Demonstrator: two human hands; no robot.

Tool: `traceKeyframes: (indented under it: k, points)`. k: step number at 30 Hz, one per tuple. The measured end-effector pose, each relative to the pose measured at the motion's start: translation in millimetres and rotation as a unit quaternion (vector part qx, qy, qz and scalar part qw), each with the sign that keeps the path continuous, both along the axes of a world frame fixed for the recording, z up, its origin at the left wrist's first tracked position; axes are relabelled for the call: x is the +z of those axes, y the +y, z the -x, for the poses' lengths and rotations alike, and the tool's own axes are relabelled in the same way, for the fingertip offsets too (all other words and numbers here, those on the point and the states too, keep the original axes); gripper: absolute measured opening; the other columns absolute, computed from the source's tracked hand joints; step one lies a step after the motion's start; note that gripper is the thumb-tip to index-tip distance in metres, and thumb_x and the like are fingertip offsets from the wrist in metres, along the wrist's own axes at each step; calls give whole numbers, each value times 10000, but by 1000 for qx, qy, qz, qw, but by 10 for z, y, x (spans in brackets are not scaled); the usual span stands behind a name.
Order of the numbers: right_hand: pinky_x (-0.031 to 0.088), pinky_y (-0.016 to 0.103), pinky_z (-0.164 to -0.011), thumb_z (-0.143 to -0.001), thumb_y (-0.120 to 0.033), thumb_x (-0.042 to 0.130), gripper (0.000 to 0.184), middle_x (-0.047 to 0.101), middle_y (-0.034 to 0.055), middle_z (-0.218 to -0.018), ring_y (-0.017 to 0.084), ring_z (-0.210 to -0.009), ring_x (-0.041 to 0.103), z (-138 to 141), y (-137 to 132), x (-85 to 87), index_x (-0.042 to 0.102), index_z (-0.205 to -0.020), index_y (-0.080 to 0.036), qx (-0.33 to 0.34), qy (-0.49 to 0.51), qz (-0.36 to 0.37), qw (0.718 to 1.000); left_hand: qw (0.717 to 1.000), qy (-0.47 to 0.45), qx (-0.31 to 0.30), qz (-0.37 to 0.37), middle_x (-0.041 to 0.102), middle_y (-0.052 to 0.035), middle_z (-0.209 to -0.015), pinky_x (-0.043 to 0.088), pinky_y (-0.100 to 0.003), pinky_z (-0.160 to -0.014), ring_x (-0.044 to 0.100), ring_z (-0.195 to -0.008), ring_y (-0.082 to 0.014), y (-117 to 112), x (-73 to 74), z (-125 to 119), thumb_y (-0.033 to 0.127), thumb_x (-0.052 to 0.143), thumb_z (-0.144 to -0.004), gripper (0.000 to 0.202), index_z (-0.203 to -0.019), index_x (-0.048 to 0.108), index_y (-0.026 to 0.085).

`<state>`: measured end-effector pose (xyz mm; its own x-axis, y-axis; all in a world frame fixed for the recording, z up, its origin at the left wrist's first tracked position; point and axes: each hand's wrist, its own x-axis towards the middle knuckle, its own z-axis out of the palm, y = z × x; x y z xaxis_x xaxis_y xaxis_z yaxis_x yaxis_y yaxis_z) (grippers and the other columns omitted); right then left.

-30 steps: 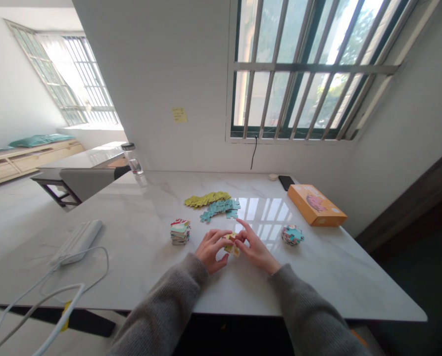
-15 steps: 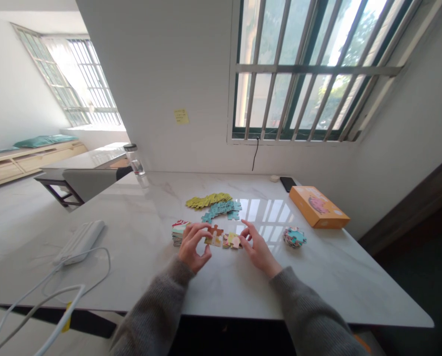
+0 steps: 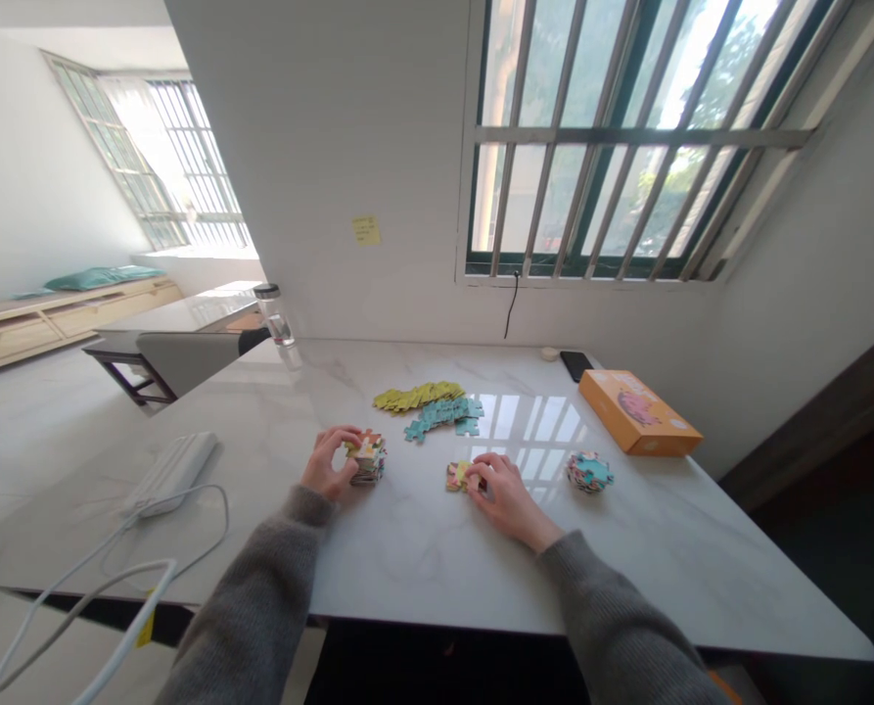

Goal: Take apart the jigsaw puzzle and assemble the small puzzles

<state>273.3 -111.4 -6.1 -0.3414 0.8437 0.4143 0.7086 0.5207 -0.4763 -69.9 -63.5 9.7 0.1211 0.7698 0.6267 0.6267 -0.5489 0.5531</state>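
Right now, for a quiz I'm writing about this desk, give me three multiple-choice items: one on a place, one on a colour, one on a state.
1. Where does the orange cardboard box lie on the white marble table?
A. Near the far right corner
B. Near the front left corner
C. At the middle of the front edge

2. What colour is the small paper note stuck on the wall?
A. Pink
B. Yellow
C. Blue

3. What is the left hand doing?
A. Resting on the orange cardboard box
B. Lying flat on the bare table, touching nothing
C. Touching the stack of multicoloured jigsaw pieces

Answers:
1. A, because the box sits toward the table's far right corner.
2. B, because the note shows yellow against the white wall.
3. C, because the hand is against the left side of the stack.
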Motion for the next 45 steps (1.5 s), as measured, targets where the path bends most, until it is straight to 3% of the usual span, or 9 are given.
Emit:
traceKeyframes:
  k: [6, 11, 17, 22, 27, 33, 37, 42, 45]
  points:
    - [436, 420, -939, -852, -153, 591, 181, 585, 69, -1110, 238, -1056, 516, -11, 6, 5, 612, -1011, -236, 2, 0, 15, 1000, 1000, -7, -16, 21, 615, -96, -1169, 472, -421, -884, 527, -1096, -273, 14, -54, 18, 180, 473, -706, 241, -925, 574, 197]
    - [438, 420, -928, -862, -175, 576, 199, 593, 72, -1085, 243, -1041, 516, -5, 2, 10, 595, -1051, -232, -6, 10, 11, 1000, 991, 123, -43, -15, 573, -108, -1273, 384, -460, -1028, 493, -1191, -299, 35, 139, -15, 316, 570, -770, 436, -1193, 552, 216]
    - [446, 439, -912, -848, -176, 579, 284, 599, 81, -1096, 258, -1025, 521, -3, 19, 0, 581, -1126, -236, -8, 8, 6, 1000, 941, 285, -136, 121, 621, -91, -1197, 426, -435, -954, 564, -1063, -339, 296, 425, -90, 390, 837, -463, 821, -1244, 593, 317]
    - [451, 441, -914, -854, -185, 573, 290, 598, 84, -1098, 257, -1018, 532, -11, 28, -14, 587, -1139, -240, -9, 15, 4, 1000, 975, 113, -120, 152, 629, -61, -779, 468, -422, -910, 618, -851, -300, 503, 293, -175, 523, 821, -446, 467, -819, 697, 270]
    - [449, 467, -947, -854, -202, 578, 320, 587, 89, -1118, 267, -1048, 523, -1, 26, -21, 580, -1172, -238, -7, 21, 8, 1000, 986, 36, -148, 72, 565, -18, -568, 528, -435, -744, 558, -540, -245, 560, 122, -179, 670, 745, -473, 449, -675, 657, 278]
    - [414, 495, -1035, -895, -241, 531, 330, 560, 118, -1204, 284, -1175, 494, 49, -36, 123, 554, -1224, -230, -12, 126, -44, 991, 978, 85, -171, 79, 664, -73, -781, 489, -409, -874, 628, -729, -277, 438, 278, -98, 655, 789, -376, 671, -911, 721, 256]
    - [462, 452, -991, -953, -319, 446, 304, 582, 108, -1219, 245, -1124, 555, 303, -113, 178, 528, -1236, -242, 0, 271, 43, 962, 981, -68, -98, 150, 692, -82, -961, 452, -372, -937, 619, -943, -281, 398, 438, 36, 579, 774, -531, 566, -976, 687, 240]
    - [392, 449, -1076, -971, -389, 392, 358, 570, 97, -1300, 225, -1256, 500, 994, -46, 62, 495, -1289, -262, 38, 378, 169, 909, 869, -426, -7, 253, 677, -85, -837, 513, -319, -740, 652, -843, -226, 334, 214, 141, 554, 501, -821, 436, -910, 648, 152]
    - [317, 469, -1134, -975, -435, 351, 404, 496, 106, -1394, 230, -1336, 426, 1417, 138, -9, 468, -1316, -252, 20, 411, 223, 884, 804, -513, 12, 299, 680, -89, -790, 516, -280, -677, 664, -770, -197, 255, 23, 21, 497, 444, -877, 423, -849, 651, 129]
